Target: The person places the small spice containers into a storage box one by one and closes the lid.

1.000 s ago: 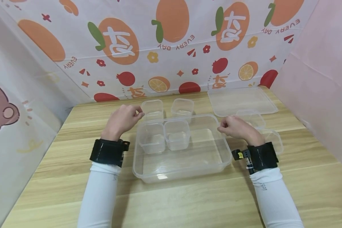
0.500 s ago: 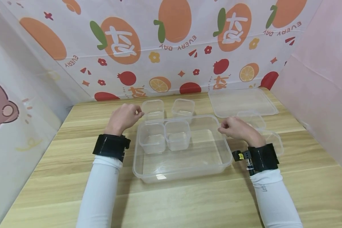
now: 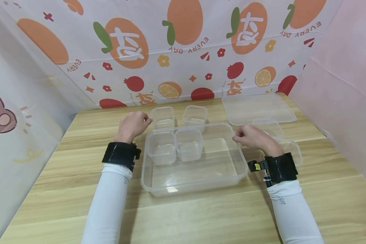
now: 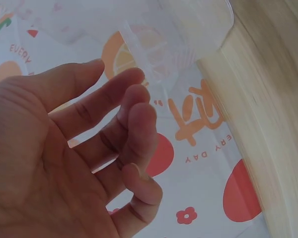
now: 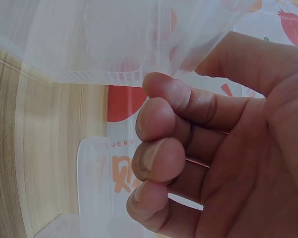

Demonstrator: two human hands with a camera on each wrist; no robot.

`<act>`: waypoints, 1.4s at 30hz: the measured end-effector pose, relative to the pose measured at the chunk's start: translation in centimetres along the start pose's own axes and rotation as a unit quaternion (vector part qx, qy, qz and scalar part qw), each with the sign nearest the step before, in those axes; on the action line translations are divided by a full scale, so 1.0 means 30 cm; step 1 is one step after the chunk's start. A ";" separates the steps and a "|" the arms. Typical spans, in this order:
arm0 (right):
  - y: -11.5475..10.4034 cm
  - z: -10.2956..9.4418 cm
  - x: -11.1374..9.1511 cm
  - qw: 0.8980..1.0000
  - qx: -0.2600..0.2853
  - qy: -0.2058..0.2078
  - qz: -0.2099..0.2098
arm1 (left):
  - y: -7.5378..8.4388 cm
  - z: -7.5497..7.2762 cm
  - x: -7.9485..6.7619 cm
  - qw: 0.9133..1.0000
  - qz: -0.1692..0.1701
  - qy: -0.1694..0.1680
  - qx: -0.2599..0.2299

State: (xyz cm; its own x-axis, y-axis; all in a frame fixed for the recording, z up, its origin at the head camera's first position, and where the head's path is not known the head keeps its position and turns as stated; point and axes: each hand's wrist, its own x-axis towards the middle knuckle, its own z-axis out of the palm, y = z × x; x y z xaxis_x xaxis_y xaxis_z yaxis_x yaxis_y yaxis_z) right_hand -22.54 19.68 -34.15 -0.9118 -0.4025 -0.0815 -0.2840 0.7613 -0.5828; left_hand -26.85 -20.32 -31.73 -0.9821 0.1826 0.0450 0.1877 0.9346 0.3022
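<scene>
A large clear plastic box (image 3: pixel 198 176) stands on the table, with two small clear containers, a left one (image 3: pixel 161 149) and a right one (image 3: pixel 189 145), side by side in its back left part. My right hand (image 3: pixel 252 136) pinches the box's right rim; in the right wrist view the thumb shows through the clear wall and the index finger lies against its outer side. Above the table, left of a third small container (image 3: pixel 163 118), hovers my left hand (image 3: pixel 133 124). Its fingers are loosely curled, and the left wrist view shows nothing between them.
Behind the box stands another small container (image 3: pixel 195 114). A large flat clear lid (image 3: pixel 259 106) lies at the back right, and two small lids, a farther one (image 3: pixel 274 128) and a nearer one (image 3: pixel 294 152), lie partly behind the right hand. A fruit-print curtain (image 3: pixel 183 61) hangs behind the wooden table (image 3: pixel 201 220).
The left wrist and forearm have shifted slightly forward and to the right. The right hand stays at the box's rim, and the containers and lids keep their places.
</scene>
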 end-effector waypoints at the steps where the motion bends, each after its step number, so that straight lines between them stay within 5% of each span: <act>1: 0.000 -0.001 0.000 1.000 0.000 0.000 -0.003 | -0.001 0.000 0.003 1.000 -0.004 -0.001 -0.002; 27: -0.005 -0.011 0.006 1.000 0.010 -0.005 -0.002 | -0.028 0.020 0.047 0.991 -0.055 -0.066 -0.101; 42: -0.004 -0.007 0.007 1.000 0.011 -0.005 -0.007 | -0.035 0.044 0.061 0.977 -0.087 -0.087 -0.175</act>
State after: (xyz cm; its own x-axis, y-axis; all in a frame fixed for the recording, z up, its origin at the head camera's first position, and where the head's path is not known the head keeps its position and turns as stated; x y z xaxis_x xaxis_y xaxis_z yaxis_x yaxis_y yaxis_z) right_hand -22.75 19.62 -33.94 -0.9051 -0.4174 -0.0807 -0.2900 0.7449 -0.6009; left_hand -28.81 -20.55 -33.21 -0.9760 0.1073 -0.1897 -0.0285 0.8001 0.5992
